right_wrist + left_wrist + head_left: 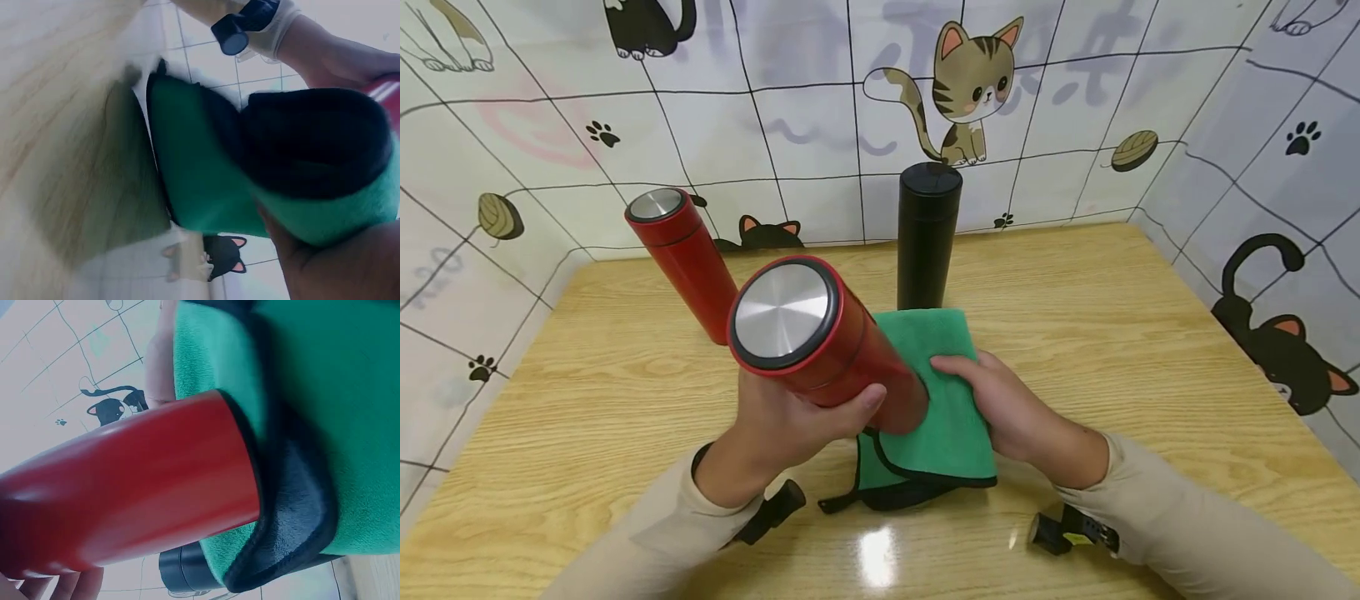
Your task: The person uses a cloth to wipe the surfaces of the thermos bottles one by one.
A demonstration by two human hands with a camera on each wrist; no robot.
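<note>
My left hand [793,425] grips a red thermos flask [868,358] with a silver-topped lid. The flask is tilted, its lid toward the head camera and its base against a green cloth [951,425]. That cloth, edged in black with a dark reverse side, is held folded by my right hand [1011,408] over the table. In the left wrist view the base end of the flask [144,487] meets the cloth [362,456]. Seen from the right wrist, the cloth [200,169] is curled at its upper part and hangs down beside the tabletop. Some right fingers are hidden behind it.
Behind my left hand stands another red thermos flask [688,267]. A black thermos flask [928,237] is at the back, its lower part hidden by the cloth. Walls with cat drawings [820,125] enclose the back and sides of the wooden table [1112,333].
</note>
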